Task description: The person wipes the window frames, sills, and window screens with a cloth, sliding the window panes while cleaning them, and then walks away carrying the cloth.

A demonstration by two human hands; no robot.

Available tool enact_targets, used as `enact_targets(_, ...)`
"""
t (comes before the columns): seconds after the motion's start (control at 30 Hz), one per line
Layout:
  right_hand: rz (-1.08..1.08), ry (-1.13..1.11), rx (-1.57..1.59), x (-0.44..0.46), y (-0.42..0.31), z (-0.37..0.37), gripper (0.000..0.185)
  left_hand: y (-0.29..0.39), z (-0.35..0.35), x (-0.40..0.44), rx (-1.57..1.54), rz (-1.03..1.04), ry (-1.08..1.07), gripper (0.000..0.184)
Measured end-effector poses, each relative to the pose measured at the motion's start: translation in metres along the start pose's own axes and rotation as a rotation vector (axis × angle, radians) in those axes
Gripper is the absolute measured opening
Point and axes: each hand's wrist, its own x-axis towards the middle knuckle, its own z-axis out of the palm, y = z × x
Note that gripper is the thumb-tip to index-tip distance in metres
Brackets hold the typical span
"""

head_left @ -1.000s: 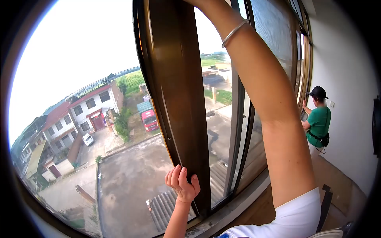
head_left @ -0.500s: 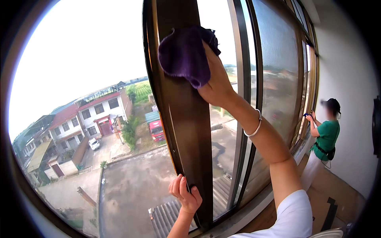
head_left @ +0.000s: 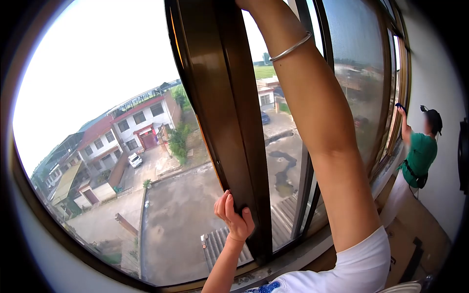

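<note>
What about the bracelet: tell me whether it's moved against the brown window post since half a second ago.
Yes, upward: the bracelet now sits higher beside the brown window post.

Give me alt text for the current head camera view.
A person's left hand grips the edge of a brown window frame; the right arm, wearing a silver bangle, stretches up beyond view. Houses stand outside; indoors, a co-worker in green stands nearby.
</note>
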Motion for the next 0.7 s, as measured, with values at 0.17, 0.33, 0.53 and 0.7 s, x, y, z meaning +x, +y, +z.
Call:
enact_targets(0.17, -0.446, -0.055, 0.231, -0.084, 0.009, -0.021, 0.026, -0.004, 0.003, -0.003, -0.016, -0.009, 0.030, 0.050)
enact_targets(0.33, -0.377, -0.237, -0.065, -0.214, 0.037, -0.066, 0.039, -0.003, 0.001, -0.003, 0.021, -0.010, -0.015, 0.057)
enact_targets(0.53, 0.234, -0.542, -0.193, -0.450, -0.006, -0.153, 0.039, 0.000, -0.004, 0.000, -0.030, -0.025, -0.046, 0.061)
enact_targets(0.7, 0.449, -0.970, -0.445, -0.582, -0.038, -0.263, 0.029, 0.005, -0.030, -0.027, -0.038, -0.232, 0.042, 0.059)
